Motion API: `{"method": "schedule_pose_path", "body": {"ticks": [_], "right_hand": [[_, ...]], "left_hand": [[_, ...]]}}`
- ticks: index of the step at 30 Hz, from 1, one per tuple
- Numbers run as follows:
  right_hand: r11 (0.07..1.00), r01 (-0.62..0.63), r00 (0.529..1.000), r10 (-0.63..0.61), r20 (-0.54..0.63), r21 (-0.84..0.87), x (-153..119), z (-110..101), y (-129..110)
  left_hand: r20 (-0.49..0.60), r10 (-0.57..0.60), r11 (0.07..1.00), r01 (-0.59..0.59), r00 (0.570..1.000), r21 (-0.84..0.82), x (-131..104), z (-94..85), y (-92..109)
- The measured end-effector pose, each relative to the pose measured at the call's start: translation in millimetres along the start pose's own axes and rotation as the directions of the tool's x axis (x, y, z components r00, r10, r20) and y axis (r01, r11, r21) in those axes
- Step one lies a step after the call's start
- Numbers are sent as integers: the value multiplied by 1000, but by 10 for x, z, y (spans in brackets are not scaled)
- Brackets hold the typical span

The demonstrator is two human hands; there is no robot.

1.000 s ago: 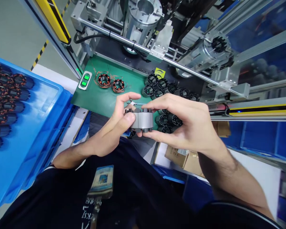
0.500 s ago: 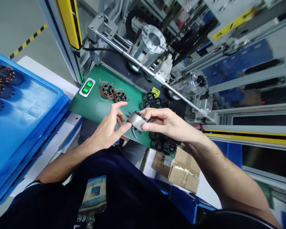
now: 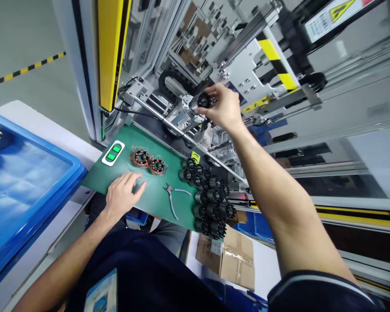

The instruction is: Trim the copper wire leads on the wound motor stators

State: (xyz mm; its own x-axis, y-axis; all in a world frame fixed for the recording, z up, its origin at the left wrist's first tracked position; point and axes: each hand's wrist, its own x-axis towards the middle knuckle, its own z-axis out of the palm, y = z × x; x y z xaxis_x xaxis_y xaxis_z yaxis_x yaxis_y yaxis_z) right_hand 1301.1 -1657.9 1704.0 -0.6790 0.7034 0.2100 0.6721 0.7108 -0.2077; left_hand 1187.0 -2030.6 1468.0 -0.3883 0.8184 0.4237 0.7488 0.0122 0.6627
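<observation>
My right hand (image 3: 223, 108) is stretched up into the machine and grips a grey stator core (image 3: 203, 100) at the round metal fixture (image 3: 185, 113). My left hand (image 3: 121, 194) lies flat, fingers apart, on the green mat (image 3: 149, 201), holding nothing. Just beyond its fingers sit two wound stators (image 3: 148, 161) with copper wire. A pair of cutters (image 3: 172, 197) lies on the mat to the right of my left hand. Several unwound black and grey stator cores (image 3: 208, 197) stand in rows at the mat's right end.
A blue crate (image 3: 29, 182) stands on the white table at left. A green two-button switch (image 3: 112, 153) sits at the mat's far left corner. A yellow light-curtain post (image 3: 109, 52) rises behind it. A cardboard box (image 3: 229, 255) lies below the mat's edge.
My right hand carried the stator core away from my left hand and up to the machine fixture. My left hand let go and dropped onto the mat. The view tilted upward.
</observation>
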Motion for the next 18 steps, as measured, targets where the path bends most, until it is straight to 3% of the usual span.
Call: {"method": "schedule_pose_path", "body": {"ticks": [5,11,18], "right_hand": [[992,-12,998,21,64,-129,147,30,75],[995,67,969,-47,241,-74,352,-130,99],[998,53,926,-42,374,-19,614,-179,226]], "left_hand": [[-45,37,999,-35,998,32,-5,29,-30],[-32,41,996,-39,999,76,-11,41,-31],[-17,23,996,-21,1000,90,-15,35,-19]]}}
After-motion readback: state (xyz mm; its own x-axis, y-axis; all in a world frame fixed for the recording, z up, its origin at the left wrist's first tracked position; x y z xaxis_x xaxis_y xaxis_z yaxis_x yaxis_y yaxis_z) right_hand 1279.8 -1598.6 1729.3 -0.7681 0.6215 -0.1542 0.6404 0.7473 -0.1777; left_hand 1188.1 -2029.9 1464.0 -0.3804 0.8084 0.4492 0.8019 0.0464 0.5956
